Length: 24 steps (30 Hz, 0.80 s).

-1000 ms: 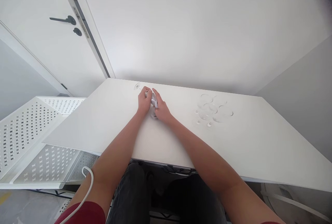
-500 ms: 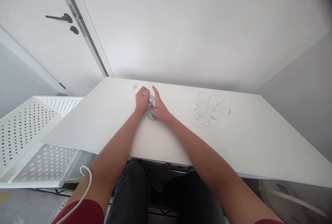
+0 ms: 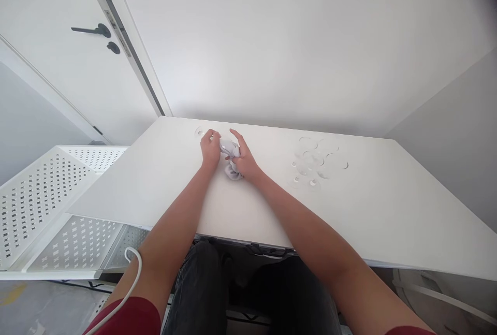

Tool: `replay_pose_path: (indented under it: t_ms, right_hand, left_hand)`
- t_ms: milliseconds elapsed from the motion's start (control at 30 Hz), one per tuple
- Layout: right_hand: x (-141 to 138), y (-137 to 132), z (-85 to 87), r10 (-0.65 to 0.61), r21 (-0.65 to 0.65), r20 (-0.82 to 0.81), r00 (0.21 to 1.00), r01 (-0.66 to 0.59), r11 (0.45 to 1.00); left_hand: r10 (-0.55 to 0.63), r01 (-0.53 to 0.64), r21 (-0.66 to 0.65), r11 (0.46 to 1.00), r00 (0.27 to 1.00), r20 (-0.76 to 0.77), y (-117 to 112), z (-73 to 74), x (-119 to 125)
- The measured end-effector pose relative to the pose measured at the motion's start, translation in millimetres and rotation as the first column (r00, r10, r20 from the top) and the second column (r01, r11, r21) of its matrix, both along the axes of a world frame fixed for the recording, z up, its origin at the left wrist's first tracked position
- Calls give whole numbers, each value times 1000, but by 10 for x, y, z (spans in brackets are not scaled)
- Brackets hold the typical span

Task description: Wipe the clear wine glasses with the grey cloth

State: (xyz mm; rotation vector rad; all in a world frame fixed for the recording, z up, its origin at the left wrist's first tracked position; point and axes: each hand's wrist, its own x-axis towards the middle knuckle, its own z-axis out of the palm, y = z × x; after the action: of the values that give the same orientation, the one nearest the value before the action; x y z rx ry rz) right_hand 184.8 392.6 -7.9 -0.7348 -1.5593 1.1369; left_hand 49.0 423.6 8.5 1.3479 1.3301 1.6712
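Both hands meet near the far edge of the white table (image 3: 349, 216). My left hand (image 3: 210, 149) is closed around a clear stemmed glass lying on its side; its round foot (image 3: 199, 132) sticks out to the left of my fingers. My right hand (image 3: 245, 162) grips a pale grey cloth (image 3: 232, 170), bunched against the glass bowl between the two hands. Most of the glass is hidden by the fingers and the cloth.
Several clear stemmed glasses (image 3: 316, 161) stand grouped on the table to the right of my hands. A white perforated metal rack (image 3: 58, 195) sits low on the left. Behind it is a white door with a black handle (image 3: 93, 29). A white cable (image 3: 130, 278) crosses my left arm.
The cloth now shows more between and below my hands, and my right hand's fingers have shifted round it. Both hands stay at the same spot on the table.
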Motion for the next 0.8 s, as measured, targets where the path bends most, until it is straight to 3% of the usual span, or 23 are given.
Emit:
replay_pose_path:
  t_ms: [67,167,233,300,400,500,667,800]
  right_hand:
    - [7,-5,11,-36,-6,-36,999,36,999]
    - [-1,-21,13,-79,32,14,997,79,996]
    - [-17,-26,16,-31,68,45,999,28,997]
    - [-30,-31,28,8,80,38,999,-11,997]
    - [-35,-47,49,-60,77,16,998,59,995]
    - [-36,-65,61,-75,77,56,996,71,995]
    - [-33,-27,53,-64,-31,-49,997,63,998]
    - [-15,6,36,-89,-49,-23,996,87,995]
  left_hand:
    - [45,-45,-9,999,998,38,9,3,-1]
    - [-61,61,5,998,998,-24,-10,9,28]
    - [-101,102,16,995,993,-63,-25,16,41]
    - [-48,49,28,998,998,-35,-31,24,39]
    - [4,-5,40,999,1000,20,-29,33,30]
    - [-86,88,45,995,995,-44,-34,32,35]
    - [21,-21,70,997,1000,1,-27,25,31]
    - [-78,85,72,994,992,-95,-26,19,30]
